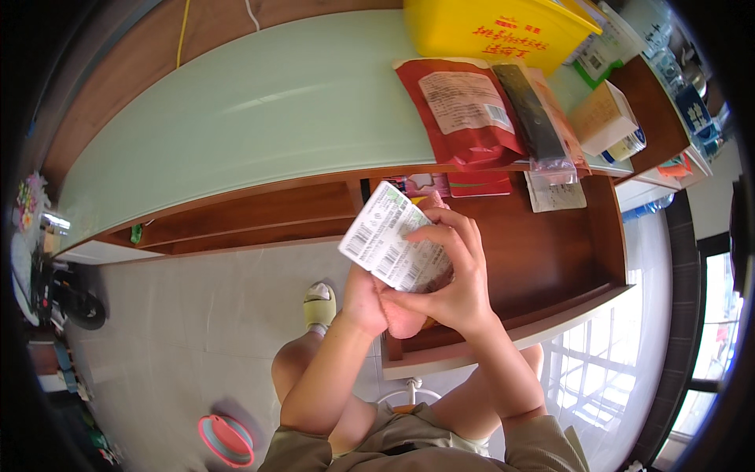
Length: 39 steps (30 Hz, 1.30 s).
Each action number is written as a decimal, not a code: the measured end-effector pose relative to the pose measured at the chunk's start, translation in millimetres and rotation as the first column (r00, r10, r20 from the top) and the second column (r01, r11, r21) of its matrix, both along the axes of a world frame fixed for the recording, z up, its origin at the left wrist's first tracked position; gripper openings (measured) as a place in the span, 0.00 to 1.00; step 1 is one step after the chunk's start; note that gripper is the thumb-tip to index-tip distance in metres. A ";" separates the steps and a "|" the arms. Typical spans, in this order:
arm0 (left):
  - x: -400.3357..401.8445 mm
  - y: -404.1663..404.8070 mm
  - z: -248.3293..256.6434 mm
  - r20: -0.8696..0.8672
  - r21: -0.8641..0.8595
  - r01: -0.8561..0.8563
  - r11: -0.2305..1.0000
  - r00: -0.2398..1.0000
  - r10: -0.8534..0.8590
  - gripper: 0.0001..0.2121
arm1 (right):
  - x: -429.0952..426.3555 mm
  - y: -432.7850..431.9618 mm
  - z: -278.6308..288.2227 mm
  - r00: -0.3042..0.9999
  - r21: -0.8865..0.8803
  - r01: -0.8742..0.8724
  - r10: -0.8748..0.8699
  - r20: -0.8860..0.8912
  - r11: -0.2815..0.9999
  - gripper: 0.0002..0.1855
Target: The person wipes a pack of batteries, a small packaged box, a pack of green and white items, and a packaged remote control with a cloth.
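Over an open wooden drawer [531, 248], my right hand [466, 271] grips a white card-like package [389, 236] bearing barcodes and print, thumb below and fingers on its face. My left hand [364, 301] is under the package, largely hidden by it, and holds a pink fluffy cloth [404, 318]. The cloth also shows above the package, by my right fingers. Inside the drawer, a red packet [479, 184] and a pink packet with a star shape lie at the back, and a pale sachet [556, 194] lies at the back right.
On the glass-topped desk [265, 106] stand a yellow bin [501, 29], a red pouch [466, 112], a dark clear-wrapped packet [531, 118] and a beige box [604, 118]. A pink-rimmed basin [227, 439] is on the floor at the lower left. My knees are below the drawer.
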<state>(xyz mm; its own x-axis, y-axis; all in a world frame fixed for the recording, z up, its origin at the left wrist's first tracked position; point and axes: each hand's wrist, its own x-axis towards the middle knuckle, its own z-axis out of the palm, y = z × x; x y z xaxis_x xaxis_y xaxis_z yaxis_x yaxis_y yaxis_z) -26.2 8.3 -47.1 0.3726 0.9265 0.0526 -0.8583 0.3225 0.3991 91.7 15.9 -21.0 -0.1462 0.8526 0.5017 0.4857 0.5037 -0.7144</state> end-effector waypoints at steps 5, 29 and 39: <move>-7.1 -2.7 -11.8 0.132 -0.008 0.053 0.999 0.990 -0.052 0.23 | 3.1 1.1 -2.4 0.995 0.177 0.067 -0.080 0.068 0.982 0.31; -16.1 -25.1 -3.4 0.066 -0.187 -0.046 0.981 0.996 0.059 0.23 | -9.2 -5.7 0.5 0.998 0.119 -0.041 0.035 0.055 0.992 0.30; -14.6 -22.0 -1.1 0.059 -0.144 -0.043 0.989 0.997 0.052 0.25 | -4.8 -3.8 -0.8 0.988 0.102 -0.124 0.113 0.104 0.987 0.25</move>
